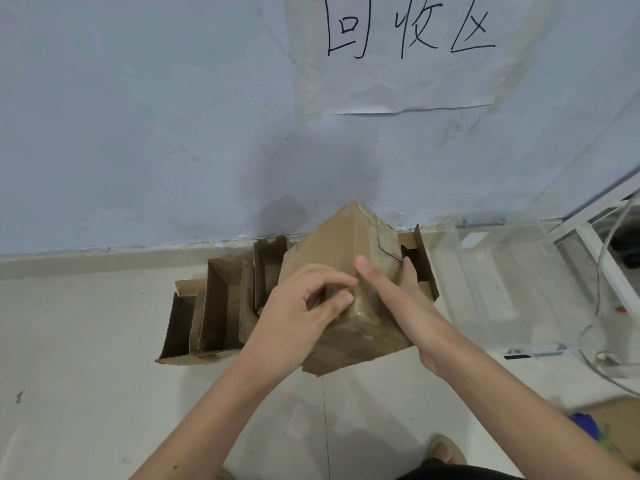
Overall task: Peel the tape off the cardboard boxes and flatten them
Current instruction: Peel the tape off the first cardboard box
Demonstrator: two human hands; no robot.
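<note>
A closed cardboard box, wrapped in clear tape, is held tilted in the air, one corner pointing up toward the wall. No print on it can be read. The right hand grips the box, thumb along the top edge and fingers around the far side. The left hand pinches at the taped near face with curled fingertips. Behind the box, opened cartons stand along the wall's foot. Above the box, a paper sign reads "回收区".

open boxes crowd the wall ahead-left, clear bin right, bare floor near-left
</note>
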